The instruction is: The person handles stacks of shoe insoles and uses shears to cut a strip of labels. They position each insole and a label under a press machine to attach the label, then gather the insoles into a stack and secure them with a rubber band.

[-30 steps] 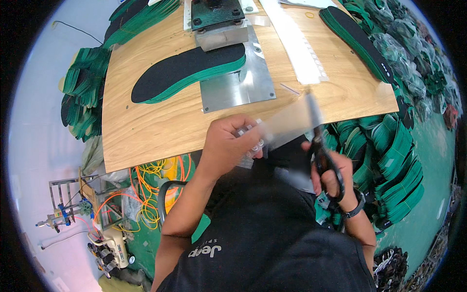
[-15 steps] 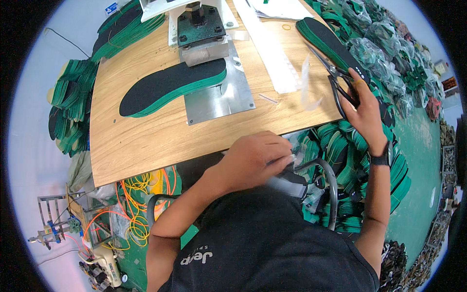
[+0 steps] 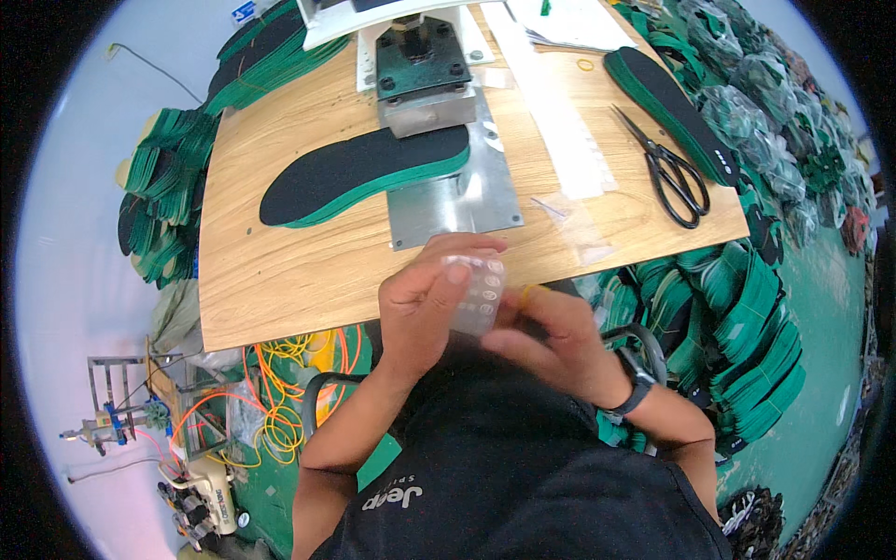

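Observation:
Over my lap, just off the table's front edge, my left hand (image 3: 420, 303) pinches a small clear sheet printed with rows of white oval marks (image 3: 490, 289). Its thumb presses on the sheet's face. Close to the sheet's right edge is my right hand (image 3: 560, 341), with thumb and fingers apart and a yellow band on one finger; motion blurs it slightly. Black scissors (image 3: 679, 187) lie at the table's right. A stack of black-topped green insoles (image 3: 359, 177) rests partly on a metal plate (image 3: 457, 210), its right end beneath the press head (image 3: 429, 110).
Another insole stack (image 3: 667, 112) lies beyond the scissors on the wooden table (image 3: 280, 289). A white strip (image 3: 560, 121) and clear film scraps (image 3: 593, 245) are on the tabletop. Insole piles (image 3: 737, 327) stand below right; coloured hoses (image 3: 280, 411) lie below left.
My right hand has let go of the scissors, left them on the table and come in beside my left hand. The left hand has risen with the clear sheet, and the view has shifted.

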`<state>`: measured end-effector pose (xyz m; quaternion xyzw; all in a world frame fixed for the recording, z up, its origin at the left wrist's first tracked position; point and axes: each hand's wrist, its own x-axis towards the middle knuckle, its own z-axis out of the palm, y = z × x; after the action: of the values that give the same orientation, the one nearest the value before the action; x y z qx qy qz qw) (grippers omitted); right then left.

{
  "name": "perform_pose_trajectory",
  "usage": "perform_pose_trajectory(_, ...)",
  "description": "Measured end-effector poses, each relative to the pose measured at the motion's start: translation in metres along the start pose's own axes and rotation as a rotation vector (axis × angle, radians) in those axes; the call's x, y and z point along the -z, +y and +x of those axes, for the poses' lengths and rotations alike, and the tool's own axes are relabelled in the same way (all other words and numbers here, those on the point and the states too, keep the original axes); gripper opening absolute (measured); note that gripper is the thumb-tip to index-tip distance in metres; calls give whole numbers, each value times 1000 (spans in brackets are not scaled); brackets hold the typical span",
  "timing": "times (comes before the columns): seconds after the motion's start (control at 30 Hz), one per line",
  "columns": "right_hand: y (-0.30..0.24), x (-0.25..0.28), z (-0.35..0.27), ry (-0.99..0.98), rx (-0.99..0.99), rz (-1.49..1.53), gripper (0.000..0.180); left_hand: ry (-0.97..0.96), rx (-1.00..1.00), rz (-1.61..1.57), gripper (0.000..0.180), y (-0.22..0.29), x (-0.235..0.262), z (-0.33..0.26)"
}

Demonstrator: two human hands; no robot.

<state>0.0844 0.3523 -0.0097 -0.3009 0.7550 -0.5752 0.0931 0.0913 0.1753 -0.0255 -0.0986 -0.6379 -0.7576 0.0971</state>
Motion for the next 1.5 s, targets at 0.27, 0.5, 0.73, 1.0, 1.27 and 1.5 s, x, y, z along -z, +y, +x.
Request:
perform_pose_trajectory(0.27,2,-42,39,153,-6,208,15,212,85,-72,36,11,19,-3)
perform_pose_trajectory(0.5,18,-38,76,219,-250,411,18,171,-126,247,28,13,62,40)
perform_pose_trajectory(0.73,31,-22,112,266,-475,568,21,-173,-337,1187,59,34,127,122)
perform_pose_trajectory(1.0,47,-24,136,333,-452,626,19,-311,-57,1243,62,17,131,137)
perform_pose_trajectory(1.27,43,-29,138,375,-484,677,19,-262,-71,1241,59,12,134,135)
perform_pose_trajectory(1.5,40,-31,135,407,-460,717,16,-247,-116,1243,59,8,135,132)
